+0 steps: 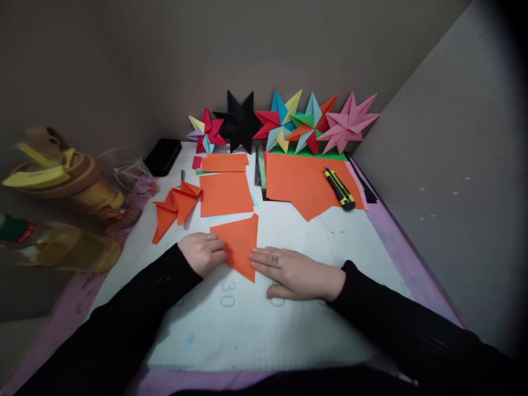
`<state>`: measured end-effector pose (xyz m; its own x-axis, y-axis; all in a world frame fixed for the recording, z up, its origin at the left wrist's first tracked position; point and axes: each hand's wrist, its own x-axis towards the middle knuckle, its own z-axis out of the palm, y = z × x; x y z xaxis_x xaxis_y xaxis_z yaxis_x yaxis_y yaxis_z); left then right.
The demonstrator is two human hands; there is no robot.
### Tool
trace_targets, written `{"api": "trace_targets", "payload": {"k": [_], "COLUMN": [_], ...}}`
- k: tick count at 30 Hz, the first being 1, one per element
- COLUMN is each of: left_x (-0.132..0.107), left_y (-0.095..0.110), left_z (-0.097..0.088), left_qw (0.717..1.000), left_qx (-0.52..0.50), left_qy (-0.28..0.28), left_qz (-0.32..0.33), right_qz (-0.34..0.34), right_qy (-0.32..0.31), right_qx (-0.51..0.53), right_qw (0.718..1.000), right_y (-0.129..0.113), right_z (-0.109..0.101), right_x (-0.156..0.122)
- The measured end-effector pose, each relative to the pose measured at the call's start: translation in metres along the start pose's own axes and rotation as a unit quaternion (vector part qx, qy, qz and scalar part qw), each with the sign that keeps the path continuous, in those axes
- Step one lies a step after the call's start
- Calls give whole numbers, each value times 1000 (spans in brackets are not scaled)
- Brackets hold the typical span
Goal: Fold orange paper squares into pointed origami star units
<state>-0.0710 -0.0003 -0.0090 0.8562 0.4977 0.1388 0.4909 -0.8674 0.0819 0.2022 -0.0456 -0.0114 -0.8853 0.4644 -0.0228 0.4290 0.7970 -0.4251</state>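
A folded orange paper piece [240,242] lies on the white cutting mat [256,324] between my hands. My left hand [203,252] is curled, its fingers pressed on the paper's left edge. My right hand [293,272] lies flat, fingers stretched out, fingertips pressing the paper's right lower edge. Both arms wear black sleeves. Several finished orange folded units [176,206] lie to the left behind my left hand. Orange square sheets [225,192] lie just beyond the piece.
A stack of orange and coloured sheets [307,184] with a yellow-black utility knife [339,188] sits at the back right. Several paper stars [289,124] lean on the wall. A black case [163,155], bottles and tape rolls [58,176] stand at left.
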Motion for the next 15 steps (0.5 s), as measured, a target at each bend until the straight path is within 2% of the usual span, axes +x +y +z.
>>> {"api": "trace_targets", "payload": {"k": [3,8,15], "left_x": [0,4,20], "left_y": [-5,-18,-15], "left_z": [-2,-2,3], "left_qw": [999,990,977], "left_qx": [-36,-133,-180], "left_qy": [-17,13,-12], "left_qz": [14,-43,-113], "right_qz": [7,-21,-61], "right_qy": [12,-1,20], "right_qx": [14,18,15], "right_qw": [1000,1000,998], "right_y": [1,1,-1], "right_z": [0,-8,-11], "right_x": [0,0,1]}}
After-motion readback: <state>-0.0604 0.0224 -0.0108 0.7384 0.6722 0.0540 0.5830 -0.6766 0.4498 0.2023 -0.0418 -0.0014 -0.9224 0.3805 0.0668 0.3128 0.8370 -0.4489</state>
